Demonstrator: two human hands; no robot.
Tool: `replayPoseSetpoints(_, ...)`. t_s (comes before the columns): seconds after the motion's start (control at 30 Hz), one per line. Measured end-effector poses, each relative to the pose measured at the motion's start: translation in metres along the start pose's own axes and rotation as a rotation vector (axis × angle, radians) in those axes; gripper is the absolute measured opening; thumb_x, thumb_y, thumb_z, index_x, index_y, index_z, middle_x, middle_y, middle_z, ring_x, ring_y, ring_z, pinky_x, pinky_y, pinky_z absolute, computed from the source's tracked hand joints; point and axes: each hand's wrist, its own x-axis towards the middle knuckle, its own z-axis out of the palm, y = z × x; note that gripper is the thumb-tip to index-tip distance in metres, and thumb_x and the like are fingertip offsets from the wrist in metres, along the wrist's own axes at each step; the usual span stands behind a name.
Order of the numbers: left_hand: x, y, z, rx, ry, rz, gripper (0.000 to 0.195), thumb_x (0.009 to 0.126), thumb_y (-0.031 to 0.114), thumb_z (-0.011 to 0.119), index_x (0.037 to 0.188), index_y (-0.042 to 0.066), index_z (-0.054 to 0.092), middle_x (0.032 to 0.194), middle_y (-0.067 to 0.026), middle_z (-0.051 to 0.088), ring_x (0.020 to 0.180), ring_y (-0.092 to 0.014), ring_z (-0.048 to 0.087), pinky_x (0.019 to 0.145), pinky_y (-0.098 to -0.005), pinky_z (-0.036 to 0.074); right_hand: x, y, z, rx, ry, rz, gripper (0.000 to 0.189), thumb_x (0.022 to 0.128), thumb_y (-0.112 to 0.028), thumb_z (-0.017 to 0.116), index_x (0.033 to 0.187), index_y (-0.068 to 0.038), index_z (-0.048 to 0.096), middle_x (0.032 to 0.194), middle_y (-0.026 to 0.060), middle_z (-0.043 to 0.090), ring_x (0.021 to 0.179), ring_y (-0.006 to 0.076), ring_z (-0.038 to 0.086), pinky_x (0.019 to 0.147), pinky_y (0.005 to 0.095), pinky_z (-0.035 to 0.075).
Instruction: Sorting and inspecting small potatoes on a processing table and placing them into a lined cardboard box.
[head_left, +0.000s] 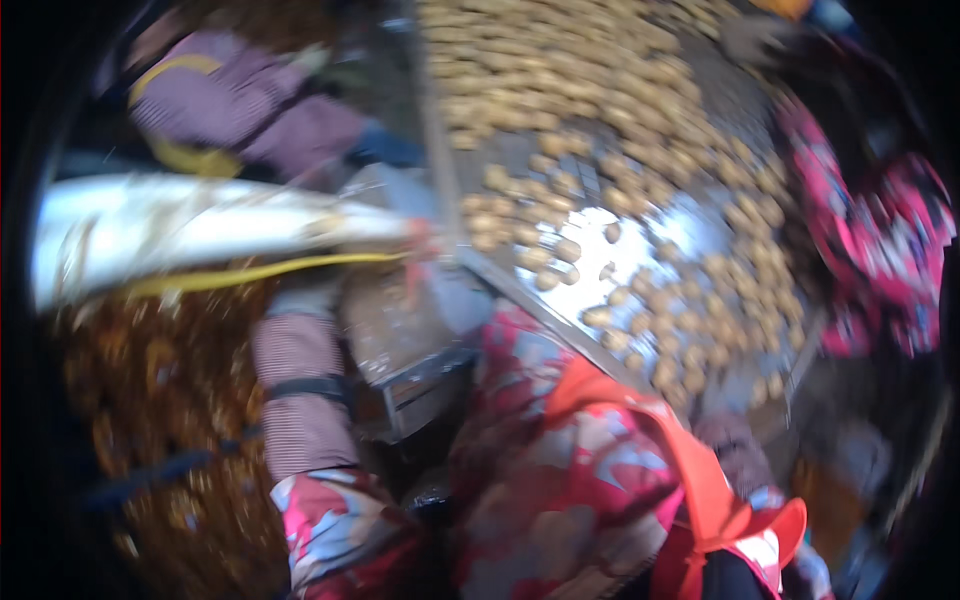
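My left hand (304, 296), in what looks like a pale glove, is beside a yellow strip (300, 265) and the underside of a long, stained white tube-like thing (187, 217). The tube narrows towards a red tie (420, 244) at the corner of a sorting table. Its fingers are blurred and partly hidden. On the right, my striped sleeve reaches the table's near edge; a greyish patch at its end may be my right hand (724, 397), its fingers indistinct. Many potatoes (555, 82) lie on the dark, wet table, whose metal rim (555, 319) runs in front of me.
A grey box-like metal part (397, 322) stands left of the table corner. Brownish, blurred material (180, 420) fills the lower left. A co-worker in purple sleeves (247, 112) is at upper left, another in a pink patterned garment (877, 232) at the right.
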Motion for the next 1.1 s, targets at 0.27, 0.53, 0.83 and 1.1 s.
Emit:
replayPoseSetpoints(0.27, -0.024, 0.016, -0.021, 0.089, 0.038, -0.137, 0.033, 0.111, 0.046, 0.058, 0.104, 0.014, 0.06, 0.093, 0.0017, 0.051, 0.081, -0.012, 0.05, 0.068, -0.0291, 0.043, 0.07, -0.13, -0.128, 0.486, -0.065, -0.294, 0.031, 0.082, -0.014, 0.07, 0.112, -0.005, 0.069, 0.113, 0.0192, 0.066, 0.11, 0.0423, 0.064, 0.089, 0.0546, 0.052)
replayPoseSetpoints(0.53, -0.072, -0.06, 0.042, 0.302, -0.394, -0.656, 0.042, 0.115, 0.052, 0.052, 0.098, 0.014, 0.056, 0.079, 0.0056, 0.041, 0.064, -0.008, 0.04, 0.054, -0.0264, 0.035, 0.147, -0.157, -0.103, 0.386, 0.046, -0.679, 0.047, 0.092, -0.033, 0.074, 0.131, -0.008, 0.066, 0.142, 0.0174, 0.061, 0.132, 0.0395, 0.058, 0.114, 0.0561, 0.045)
replayPoseSetpoints(0.83, -0.01, -0.143, 0.192, 0.779, -0.356, -0.331, 0.065, 0.117, 0.055, 0.044, 0.137, -0.003, 0.066, 0.107, -0.0125, 0.077, 0.075, -0.018, 0.066, 0.065, -0.0292, 0.056, 0.074, -0.067, -0.147, 0.342, -0.047, -0.312, 0.067, 0.089, -0.034, 0.078, 0.147, -0.005, 0.059, 0.15, 0.0204, 0.056, 0.136, 0.0462, 0.053, 0.116, 0.059, 0.042)
replayPoseSetpoints(1.1, 0.005, -0.155, 0.206, 0.855, -0.218, -0.345, 0.058, 0.118, 0.047, 0.046, 0.137, -0.003, 0.068, 0.12, -0.0185, 0.077, 0.104, -0.029, 0.077, 0.093, -0.0395, 0.063, 0.048, 0.022, -0.146, 0.221, 0.17, -0.191, 0.049, 0.092, -0.035, 0.073, 0.132, -0.008, 0.07, 0.131, 0.0186, 0.068, 0.12, 0.0397, 0.064, 0.106, 0.0542, 0.046)
